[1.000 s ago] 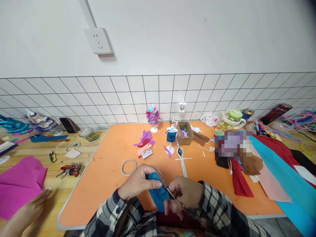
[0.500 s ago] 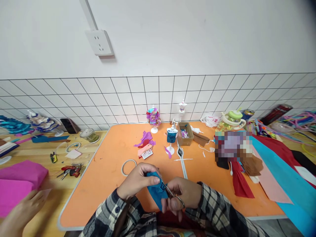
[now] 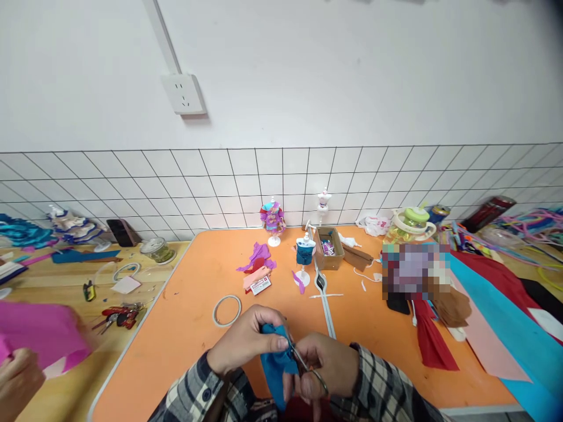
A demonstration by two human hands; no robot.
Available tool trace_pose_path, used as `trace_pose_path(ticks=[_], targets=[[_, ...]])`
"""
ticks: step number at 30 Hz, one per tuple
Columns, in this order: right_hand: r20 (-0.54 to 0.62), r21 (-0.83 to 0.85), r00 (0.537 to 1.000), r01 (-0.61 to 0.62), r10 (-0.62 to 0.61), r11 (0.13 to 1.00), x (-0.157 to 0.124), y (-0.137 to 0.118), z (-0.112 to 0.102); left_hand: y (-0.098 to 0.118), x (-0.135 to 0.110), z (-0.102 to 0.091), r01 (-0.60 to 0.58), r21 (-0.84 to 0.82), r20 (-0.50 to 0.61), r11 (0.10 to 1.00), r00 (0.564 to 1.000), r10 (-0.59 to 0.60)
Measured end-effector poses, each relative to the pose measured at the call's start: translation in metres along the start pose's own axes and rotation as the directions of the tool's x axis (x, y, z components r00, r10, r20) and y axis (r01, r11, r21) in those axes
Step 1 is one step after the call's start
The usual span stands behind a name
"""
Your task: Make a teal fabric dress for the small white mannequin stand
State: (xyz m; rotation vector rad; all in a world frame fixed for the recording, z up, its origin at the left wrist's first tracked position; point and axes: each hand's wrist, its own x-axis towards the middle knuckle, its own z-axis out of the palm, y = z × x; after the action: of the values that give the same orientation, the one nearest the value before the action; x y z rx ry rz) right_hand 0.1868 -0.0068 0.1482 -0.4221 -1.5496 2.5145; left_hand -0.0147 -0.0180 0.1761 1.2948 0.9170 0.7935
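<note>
My left hand point(image 3: 253, 340) pinches a piece of blue fabric point(image 3: 273, 372) between thumb and fingers, low at the front of the orange table. Metal scissors point(image 3: 302, 358) are in my right hand point(image 3: 323, 363), with fingers around the handles and the blades at the fabric's right edge. Whether the blades are parted is too small to tell. Beyond my hands stands a small mannequin point(image 3: 305, 251) with a dark blue top on a white stand. To the left of my left hand lies a roll of tape point(image 3: 214, 310), seen as a pale ring.
Fabric scraps point(image 3: 259, 258), a dressed mannequin point(image 3: 272, 220), a bare mannequin point(image 3: 323, 202), a cardboard box point(image 3: 329, 261) and a zipper point(image 3: 325, 305) lie ahead. Cloth sheets point(image 3: 497, 310) and a teapot point(image 3: 411, 225) are at right. At left, another person's hand point(image 3: 20, 375) holds pink fabric point(image 3: 41, 334).
The view has tilted slightly up, so things sit lower. The other person's hand has moved left with the pink fabric. My hands keep hold of the blue fabric and scissors.
</note>
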Motion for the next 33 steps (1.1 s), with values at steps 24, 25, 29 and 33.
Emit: trace_pose_path(ticks=[24,25,29,33], targets=[[-0.084,0.042,0.992,0.098,-0.094,0.994,0.008,0.002,0.016,-0.009,0.000,0.008,-0.080,-0.177,-0.097,0.981,0.993,0.063],[-0.088,0.049,0.992,0.090,-0.085,0.995,0.008,0.001,0.017,-0.010,0.001,0.007,-0.078,-0.177,-0.089,0.981,0.994,0.063],[-0.103,0.059,0.991,0.087,-0.080,0.994,0.008,0.002,0.016,-0.013,0.002,0.006,-0.080,-0.186,-0.100,0.979,0.993,0.062],[-0.111,0.067,0.986,0.135,-0.127,0.989,0.009,0.006,0.013,-0.016,0.002,0.007,-0.074,-0.204,-0.096,0.976,0.994,0.056]])
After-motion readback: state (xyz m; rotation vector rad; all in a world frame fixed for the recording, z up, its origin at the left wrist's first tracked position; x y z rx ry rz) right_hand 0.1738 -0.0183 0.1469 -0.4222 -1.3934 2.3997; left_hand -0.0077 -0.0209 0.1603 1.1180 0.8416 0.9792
